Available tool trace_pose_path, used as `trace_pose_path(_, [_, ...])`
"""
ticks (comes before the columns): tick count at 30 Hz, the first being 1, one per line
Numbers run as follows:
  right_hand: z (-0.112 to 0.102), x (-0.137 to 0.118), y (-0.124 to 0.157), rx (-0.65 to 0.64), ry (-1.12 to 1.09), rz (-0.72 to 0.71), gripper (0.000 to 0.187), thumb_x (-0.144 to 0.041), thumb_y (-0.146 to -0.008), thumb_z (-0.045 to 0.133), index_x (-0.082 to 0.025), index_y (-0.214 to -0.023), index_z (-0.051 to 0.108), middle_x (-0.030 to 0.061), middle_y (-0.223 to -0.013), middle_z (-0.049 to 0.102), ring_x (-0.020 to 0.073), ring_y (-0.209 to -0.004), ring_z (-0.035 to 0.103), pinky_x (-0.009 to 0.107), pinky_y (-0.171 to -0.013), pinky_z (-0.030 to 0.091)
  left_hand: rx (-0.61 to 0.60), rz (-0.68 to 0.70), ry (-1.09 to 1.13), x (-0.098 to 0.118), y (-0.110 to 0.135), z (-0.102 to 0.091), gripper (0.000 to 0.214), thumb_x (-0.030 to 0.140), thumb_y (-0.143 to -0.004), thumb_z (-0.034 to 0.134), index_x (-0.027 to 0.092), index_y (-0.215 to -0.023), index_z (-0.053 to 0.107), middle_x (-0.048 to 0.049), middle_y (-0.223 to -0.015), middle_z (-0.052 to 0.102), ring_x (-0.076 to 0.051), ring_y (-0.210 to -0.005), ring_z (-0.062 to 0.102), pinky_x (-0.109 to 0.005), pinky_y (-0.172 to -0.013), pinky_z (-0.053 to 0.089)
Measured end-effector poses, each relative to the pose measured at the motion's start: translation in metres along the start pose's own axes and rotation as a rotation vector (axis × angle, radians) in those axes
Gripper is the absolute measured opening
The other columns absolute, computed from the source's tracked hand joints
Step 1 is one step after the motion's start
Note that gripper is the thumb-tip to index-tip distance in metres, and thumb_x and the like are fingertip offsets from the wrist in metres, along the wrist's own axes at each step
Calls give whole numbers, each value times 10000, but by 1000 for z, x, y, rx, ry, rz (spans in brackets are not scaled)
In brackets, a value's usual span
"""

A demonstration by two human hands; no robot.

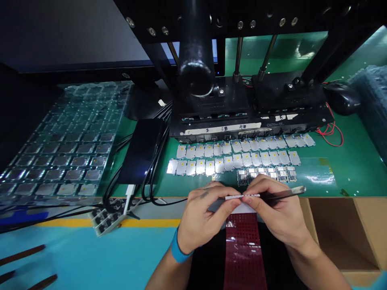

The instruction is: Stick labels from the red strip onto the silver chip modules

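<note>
Red sheet (244, 251) — lower end cut off | left hand (205, 215), right hand (279, 215) pinching white edge (231, 197), partly hidden

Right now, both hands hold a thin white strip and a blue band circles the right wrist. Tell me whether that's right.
Wrong wrist: the head view shows the blue band around the left one. The left hand and right hand do hold the thin white strip.

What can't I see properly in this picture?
All in the head view:
White strip: its dark specks are too small to make out.
Dark tool: inner end hidden by the right hand.
Red sheet: lower end cut off by the bottom edge.
Black monitor: cut off by the top edge.
</note>
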State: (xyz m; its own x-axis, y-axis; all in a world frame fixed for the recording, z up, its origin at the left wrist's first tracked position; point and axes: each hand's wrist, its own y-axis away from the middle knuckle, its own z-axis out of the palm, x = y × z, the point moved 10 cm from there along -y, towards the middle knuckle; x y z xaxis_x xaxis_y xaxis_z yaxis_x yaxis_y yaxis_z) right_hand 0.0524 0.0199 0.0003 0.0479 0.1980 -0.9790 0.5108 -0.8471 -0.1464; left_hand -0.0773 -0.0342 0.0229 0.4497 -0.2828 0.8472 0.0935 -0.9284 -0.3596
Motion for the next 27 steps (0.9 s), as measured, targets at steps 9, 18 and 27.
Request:
trace_pose_path(9, [1, -5, -2, 7, 8, -12, 69, -204, -883, 714, -216, -816, 704, -8, -711, 665, 104, -629, 607, 225, -535, 459, 23, -1, 74, 0, 1, -3, 62, 189, -923, 666, 202, -888, 715, 14, -737, 756, -105, -633, 689, -216, -563, 554])
trace_pose_path(18, [-18, 19, 12, 11, -192, 99, 332, -373, -843, 764, -247, -1129, 650, 35, -997, 575, 83, -623, 459, 254, -538, 424, 73, -41, 16, -6, 3, -7, 79, 270, -937, 667, 222, -924, 728, 21, -740, 754, -109, -621, 697, -224, -549, 571])
trace_pose_path(27, [-38, -25, -13, 22, -547, 61, 91, -320, -949, 616, -259, -920, 677, 10, -795, 400, 130, -664, 516, 245, -475, 492, 75, 18, -69, -2, 1, -3, 130, 321, -965, 636, 220, -943, 715, 7, -772, 767, -125, -669, 713, -253, -611, 597])
